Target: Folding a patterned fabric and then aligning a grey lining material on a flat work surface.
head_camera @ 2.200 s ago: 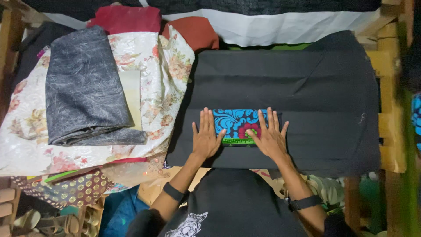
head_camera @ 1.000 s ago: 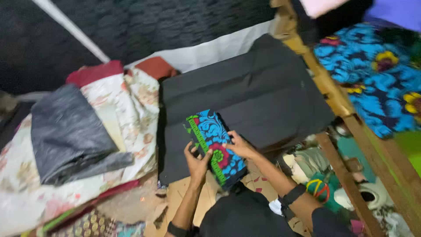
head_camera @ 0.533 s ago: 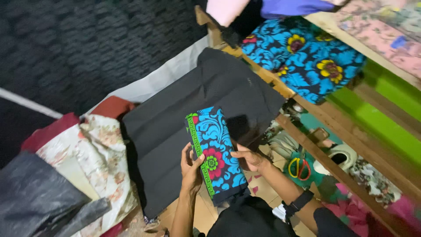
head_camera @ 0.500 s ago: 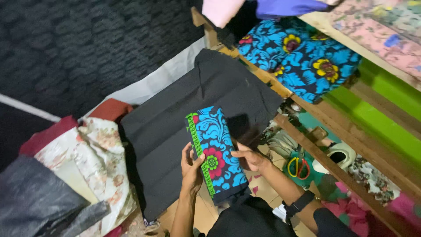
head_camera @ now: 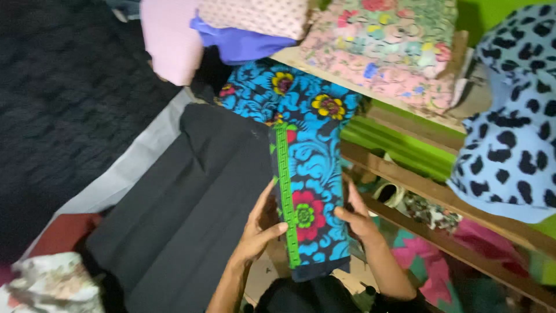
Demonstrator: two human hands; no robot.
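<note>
A folded blue cloth (head_camera: 313,174) with red and yellow flowers and a green edge stripe is held up in the air, above the edge of a black cloth (head_camera: 185,208) spread flat. My left hand (head_camera: 259,229) grips the folded cloth's left side at the green stripe. On its right side my right hand (head_camera: 354,213) holds it. The far end of the folded cloth reaches toward a matching blue flowered cloth (head_camera: 272,90) lying on a wooden shelf.
A wooden shelf unit (head_camera: 440,191) stands at the right with stacked folded cloths: pink and purple (head_camera: 231,35), pale floral (head_camera: 382,35), light blue with black spots (head_camera: 509,133), green (head_camera: 399,148). A red cloth (head_camera: 61,232) and a floral cloth (head_camera: 46,284) lie at the lower left.
Both hands lifted the folded blue cloth off the black cloth and carried it right, toward the shelf. The view swung right with it.
</note>
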